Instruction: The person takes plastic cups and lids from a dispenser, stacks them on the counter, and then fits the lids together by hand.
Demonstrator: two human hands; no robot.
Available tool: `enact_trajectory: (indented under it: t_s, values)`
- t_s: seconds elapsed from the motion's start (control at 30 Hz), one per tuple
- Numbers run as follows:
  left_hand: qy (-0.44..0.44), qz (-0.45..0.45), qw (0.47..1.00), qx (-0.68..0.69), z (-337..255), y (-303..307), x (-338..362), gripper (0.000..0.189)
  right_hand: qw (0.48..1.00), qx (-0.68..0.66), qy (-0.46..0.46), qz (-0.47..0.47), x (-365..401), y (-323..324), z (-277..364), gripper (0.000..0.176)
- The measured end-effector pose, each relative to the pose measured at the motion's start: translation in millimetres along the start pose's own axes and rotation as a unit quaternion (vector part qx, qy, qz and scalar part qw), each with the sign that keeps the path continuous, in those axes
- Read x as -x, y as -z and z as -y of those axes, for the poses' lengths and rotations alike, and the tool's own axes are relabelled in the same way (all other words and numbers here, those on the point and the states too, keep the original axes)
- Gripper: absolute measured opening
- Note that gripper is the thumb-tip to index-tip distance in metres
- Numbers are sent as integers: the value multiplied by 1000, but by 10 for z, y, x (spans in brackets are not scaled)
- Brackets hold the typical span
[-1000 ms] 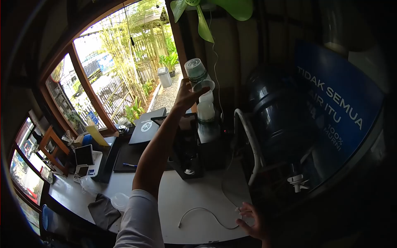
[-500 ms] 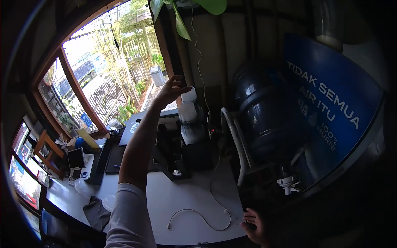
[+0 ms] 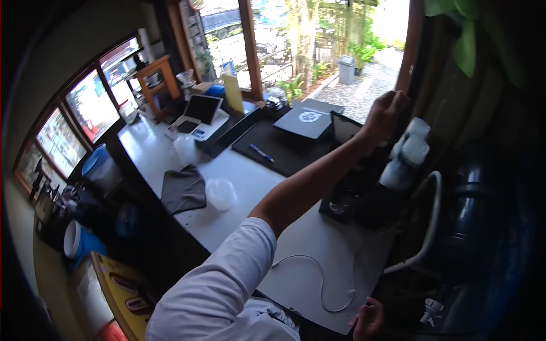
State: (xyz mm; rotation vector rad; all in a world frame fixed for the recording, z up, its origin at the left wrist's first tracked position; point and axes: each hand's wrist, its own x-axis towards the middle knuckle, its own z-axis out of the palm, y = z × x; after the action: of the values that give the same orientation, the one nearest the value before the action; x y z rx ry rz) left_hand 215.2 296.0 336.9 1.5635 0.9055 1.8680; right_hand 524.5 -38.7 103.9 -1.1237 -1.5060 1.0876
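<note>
My left hand (image 3: pixel 385 116) is raised at the end of my outstretched arm, just left of the stacked clear plastic cups (image 3: pixel 414 149). Its fingers are curled; whether they hold anything is too dark to see. Below it stands a dark organizer box (image 3: pixel 341 199). Low at the right, my right hand (image 3: pixel 368 319) is beside the front corner of the white table (image 3: pixel 310 295), its fingers curled and nothing visible in them. A white cable (image 3: pixel 322 284) curves over the tabletop nearby.
A dark folder with a round logo (image 3: pixel 310 117) and a blue pen (image 3: pixel 262 153) lie on a black mat. Further left are a tablet register (image 3: pixel 202 109), a grey cloth (image 3: pixel 183 190) and a plastic lid (image 3: pixel 220 194). A large water bottle (image 3: pixel 475 210) stands right.
The view has swung left, showing more of the table and side windows. My left hand's fingers, earlier spread by the top of the cups, are now more curled and left of them.
</note>
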Motion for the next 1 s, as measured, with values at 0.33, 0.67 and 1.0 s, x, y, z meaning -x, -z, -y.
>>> enact_trajectory:
  t_s: [0.33,0.67,1.0]
  values:
    - [-42,96,983,-150,-1174,2351,2706,38,996,-51,-10,-76,-354,-841,180,38]
    - [262,-196,925,-194,-793,5126,3480,34,997,69,40,23,-552,-3532,556,50]
    - [240,72,956,-151,95,5158,3789,123,952,196,187,144,-998,-5364,533,108]
